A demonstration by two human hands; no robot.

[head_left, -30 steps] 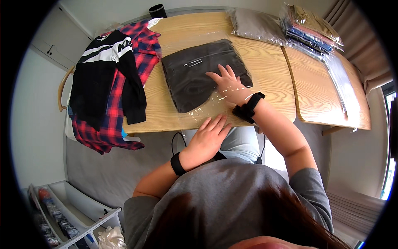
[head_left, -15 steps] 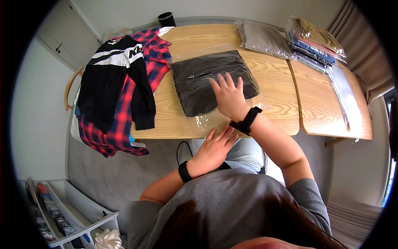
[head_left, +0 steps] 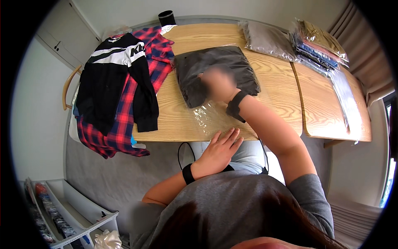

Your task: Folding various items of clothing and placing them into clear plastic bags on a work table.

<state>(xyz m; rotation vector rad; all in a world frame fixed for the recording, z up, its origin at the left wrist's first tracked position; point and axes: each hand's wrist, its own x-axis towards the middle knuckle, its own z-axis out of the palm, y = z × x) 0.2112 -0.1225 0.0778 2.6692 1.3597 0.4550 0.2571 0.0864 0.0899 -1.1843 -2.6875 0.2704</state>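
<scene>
A dark folded garment (head_left: 190, 70) lies inside a clear plastic bag (head_left: 206, 120) in the middle of the wooden table. Over its lower middle is my right hand (head_left: 221, 85), smeared by motion, so its fingers cannot be made out. My left hand (head_left: 217, 151) rests at the table's front edge, fingers stretched out flat on the near end of the bag. Both wrists wear black bands.
To the left, a black and white sweatshirt (head_left: 112, 79) and a red plaid shirt (head_left: 124, 116) hang over a chair. Bagged clothes (head_left: 269, 39) and a stack of folded garments (head_left: 319, 45) stand at the back right, near flat clear bags (head_left: 346, 99). A grey bin (head_left: 78, 199) sits lower left.
My right hand has moved slightly left and nearer over the bagged garment, and its fingers are now blurred. The left hand stays flat at the table edge.
</scene>
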